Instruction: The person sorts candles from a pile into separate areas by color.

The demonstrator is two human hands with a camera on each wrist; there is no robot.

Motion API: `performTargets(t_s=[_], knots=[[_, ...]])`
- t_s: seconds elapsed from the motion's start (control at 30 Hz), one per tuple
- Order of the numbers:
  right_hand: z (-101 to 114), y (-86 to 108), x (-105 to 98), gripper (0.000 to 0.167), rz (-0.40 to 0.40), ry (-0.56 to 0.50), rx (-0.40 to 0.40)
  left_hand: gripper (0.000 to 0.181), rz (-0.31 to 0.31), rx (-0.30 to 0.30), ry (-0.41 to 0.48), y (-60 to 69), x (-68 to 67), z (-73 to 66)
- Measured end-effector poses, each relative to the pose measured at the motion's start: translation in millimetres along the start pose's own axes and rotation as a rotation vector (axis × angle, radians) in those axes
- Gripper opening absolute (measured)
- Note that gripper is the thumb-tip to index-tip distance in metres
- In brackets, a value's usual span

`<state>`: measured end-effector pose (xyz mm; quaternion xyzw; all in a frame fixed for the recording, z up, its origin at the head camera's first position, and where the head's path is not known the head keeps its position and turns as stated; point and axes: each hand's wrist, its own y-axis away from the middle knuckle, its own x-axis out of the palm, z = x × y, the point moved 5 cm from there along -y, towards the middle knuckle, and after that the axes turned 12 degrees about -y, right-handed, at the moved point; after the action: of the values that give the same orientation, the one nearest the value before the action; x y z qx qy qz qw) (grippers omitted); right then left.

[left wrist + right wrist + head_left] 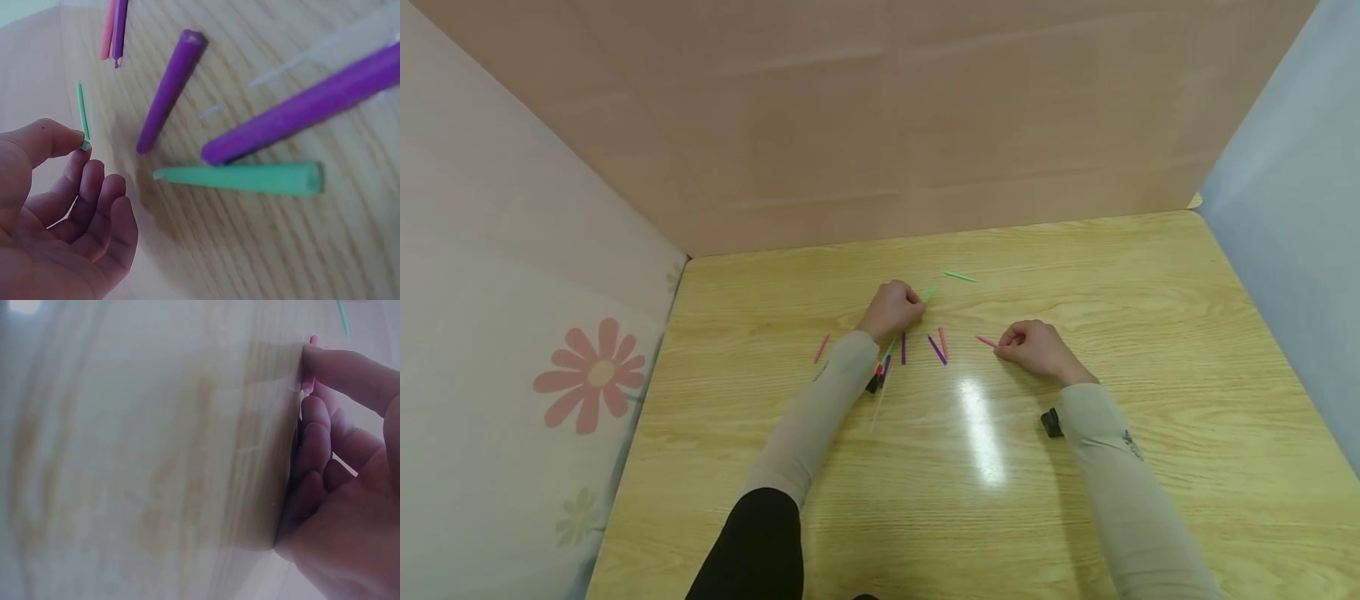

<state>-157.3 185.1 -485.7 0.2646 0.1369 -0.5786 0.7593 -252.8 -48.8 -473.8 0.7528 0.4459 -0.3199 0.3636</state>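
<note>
My left hand point(892, 310) pinches the end of a green stick point(931, 294) between thumb and forefinger; the left wrist view shows the same hand point(69, 206) with its other fingers loosely curled. On the right, my right hand point(1037, 348) pinches a pink stick point(987, 341) low at the table, its lower fingers close to the surface in the right wrist view. Between the hands lie a purple stick point(937, 350) and a pink stick point(943, 342). Nearer the left hand are a purple stick point(903, 348) and a green one point(244, 177) touching another purple one point(306, 106).
A green stick point(960, 276) lies toward the back of the wooden table point(1150, 308). One pink stick point(822, 348) is left of the left forearm. A pale thin strip point(877, 409) lies beside that forearm. A brown covering point(887, 125) stands behind the table, with pale side walls.
</note>
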Motion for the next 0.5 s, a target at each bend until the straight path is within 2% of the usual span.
performTargets(t_s=[0.2,0.5], knots=[[0.6,1.1,-1.2,0.017,0.0,-0.004,-0.001,0.015,0.006,-0.035,-0.042,-4.2,2.8,-2.5],[2.1,2.8,0.0,0.017,0.006,-0.019,0.006,0.019,-0.004,-0.055,-0.104,-5.7,1.9,-11.5]])
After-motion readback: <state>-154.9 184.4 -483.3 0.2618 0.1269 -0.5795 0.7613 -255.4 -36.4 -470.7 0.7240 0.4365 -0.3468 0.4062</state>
